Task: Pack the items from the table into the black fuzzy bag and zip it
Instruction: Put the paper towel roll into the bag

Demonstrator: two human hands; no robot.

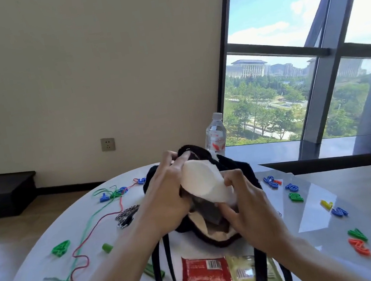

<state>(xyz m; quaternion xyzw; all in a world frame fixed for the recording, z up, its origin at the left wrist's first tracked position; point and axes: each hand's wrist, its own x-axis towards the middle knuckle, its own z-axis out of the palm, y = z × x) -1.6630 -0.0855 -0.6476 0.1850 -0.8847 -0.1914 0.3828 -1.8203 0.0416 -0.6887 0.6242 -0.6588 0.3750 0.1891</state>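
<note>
Nearest on the white worktop [187, 245] lie 2 flat snack packets side by side and touching: a red packet [205, 272] with a barcode and a yellow-green packet [250, 270] to its right. Dark straps [160, 279] trail from the bag toward the near edge, 1 pair left of the packets and 1 crossing the yellow-green packet.

Just beyond them stands the black fuzzy bag [243, 170], at the middle of the worktop. Its plush is deep black, its mouth gapes upward, and a cream and grey lining shows inside.

Over that mouth both hands hold a soft white pack [204, 181], smooth, oblong and tilted. The left hand [164, 197] curls round its upper far end, thumb laid along it, beside the bag's far rim; whether it also grips the rim I cannot tell. The right hand [247, 206] pinches the lower near end between thumb and fingers, just above the lining.

Left of the bag lie a metal chain [125, 214], green and red cords [88, 226] and a green 4 [61, 248]. To the right are more coloured plastic digits [295, 196].

Behind the bag a clear water bottle [215, 135] stands upright, near the window.
</note>
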